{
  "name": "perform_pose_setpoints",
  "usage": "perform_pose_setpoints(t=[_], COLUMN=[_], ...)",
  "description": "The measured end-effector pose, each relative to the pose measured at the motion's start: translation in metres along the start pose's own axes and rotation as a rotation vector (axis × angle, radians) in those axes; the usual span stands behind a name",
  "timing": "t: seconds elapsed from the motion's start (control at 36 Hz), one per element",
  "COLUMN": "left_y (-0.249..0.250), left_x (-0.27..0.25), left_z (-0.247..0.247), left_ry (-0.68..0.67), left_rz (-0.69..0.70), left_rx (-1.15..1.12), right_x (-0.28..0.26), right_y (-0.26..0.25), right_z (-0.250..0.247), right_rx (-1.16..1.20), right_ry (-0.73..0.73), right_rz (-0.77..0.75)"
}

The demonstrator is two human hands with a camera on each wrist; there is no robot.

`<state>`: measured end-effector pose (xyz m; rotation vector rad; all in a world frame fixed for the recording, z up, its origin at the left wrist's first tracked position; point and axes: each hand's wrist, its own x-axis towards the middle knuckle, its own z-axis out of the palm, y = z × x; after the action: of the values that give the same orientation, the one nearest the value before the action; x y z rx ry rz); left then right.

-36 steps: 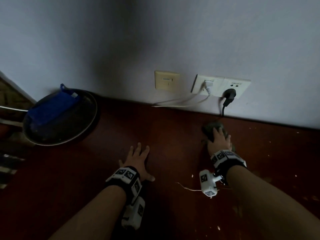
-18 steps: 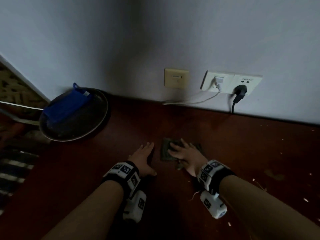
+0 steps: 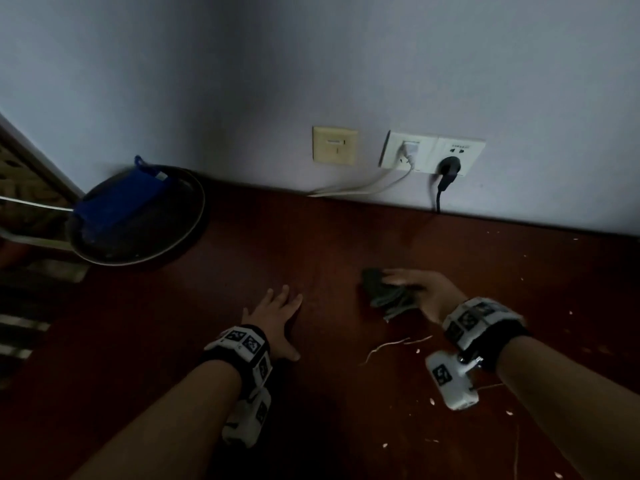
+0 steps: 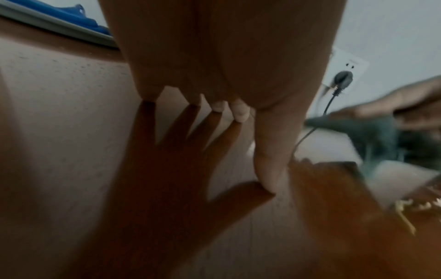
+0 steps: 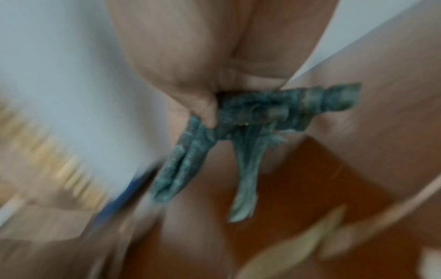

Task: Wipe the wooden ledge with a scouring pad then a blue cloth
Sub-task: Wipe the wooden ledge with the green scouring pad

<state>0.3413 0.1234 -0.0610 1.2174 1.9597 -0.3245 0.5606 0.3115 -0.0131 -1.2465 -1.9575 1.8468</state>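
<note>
My right hand (image 3: 420, 292) grips the dark green scouring pad (image 3: 384, 295) on the dark red wooden ledge (image 3: 311, 237), right of centre. The right wrist view, blurred, shows the pad (image 5: 262, 113) crumpled, the thumb pinching it against the palm. To the pad's left, my left hand (image 3: 277, 311) lies flat on the ledge with fingers spread and holds nothing; the left wrist view shows this hand (image 4: 226, 66) pressed on the wood. The blue cloth (image 3: 121, 202) lies folded in a round dark pan (image 3: 194, 223) at the far left.
A cream switch plate (image 3: 334, 145) and white sockets (image 3: 431, 155) are on the wall behind, with a white cable (image 3: 363, 188) and a black plug (image 3: 449, 166). Pale crumbs and a thin strand (image 3: 381, 348) lie on the ledge near my right wrist.
My right hand swept the pad from the wall below the black plug toward my left hand, then back a little to the right; the pad now looks bunched. My left hand stayed flat.
</note>
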Motion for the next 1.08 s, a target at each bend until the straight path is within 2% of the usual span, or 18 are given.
perform_pose_setpoints(t=[0.06, 0.11, 0.19, 0.28, 0.33, 0.53, 0.61, 0.81, 0.86, 0.92, 0.94, 0.97, 1.0, 1.03, 1.08], left_y=[0.0, 0.0, 0.001, 0.001, 0.0, 0.0, 0.0, -0.001, -0.002, -0.003, -0.004, -0.005, -0.005, -0.006, -0.006], left_x=[-0.002, -0.003, -0.005, -0.006, -0.006, -0.006, -0.007, -0.01, -0.013, -0.016, -0.018, -0.019, -0.02, -0.022, -0.025], left_z=[0.003, 0.005, 0.008, 0.008, 0.01, 0.015, 0.014, 0.02, 0.022, 0.024, 0.026, 0.027, 0.028, 0.029, 0.03], left_ry=[0.003, 0.005, 0.011, 0.008, 0.009, 0.034, 0.03, -0.015, -0.015, -0.008, -0.008, -0.009, -0.007, 0.0, 0.015], left_rz=[-0.001, 0.0, 0.0, -0.001, -0.001, -0.003, 0.004, 0.007, 0.014, 0.023, 0.026, 0.03, 0.033, 0.036, 0.039], left_rx=[-0.004, -0.005, -0.01, -0.019, -0.027, -0.058, -0.07, -0.048, -0.043, -0.029, -0.023, -0.019, -0.016, -0.012, -0.007], right_x=[0.002, 0.003, 0.004, -0.004, -0.011, -0.027, -0.033, -0.05, -0.05, -0.052, -0.052, -0.048, -0.048, -0.044, -0.038], right_y=[0.007, 0.025, 0.06, 0.082, 0.084, 0.078, 0.073, 0.067, 0.062, 0.05, 0.046, 0.046, 0.042, 0.046, 0.044], right_z=[-0.02, -0.037, -0.055, -0.043, -0.019, 0.044, 0.064, 0.096, 0.088, 0.08, 0.077, 0.073, 0.068, 0.06, 0.048], right_rx=[0.257, 0.167, -0.101, -0.709, -0.808, -0.788, -0.811, -0.881, -0.881, -0.759, -0.69, -0.61, -0.551, -0.417, -0.275], right_ry=[0.135, 0.31, 0.441, 0.363, 0.371, 0.338, 0.277, 0.029, -0.112, -0.228, -0.206, -0.047, 0.09, 0.149, 0.126], right_rz=[0.106, 0.107, 0.2, 0.358, 0.384, 0.375, 0.284, 0.004, -0.051, -0.09, -0.195, -0.288, -0.255, -0.2, -0.14])
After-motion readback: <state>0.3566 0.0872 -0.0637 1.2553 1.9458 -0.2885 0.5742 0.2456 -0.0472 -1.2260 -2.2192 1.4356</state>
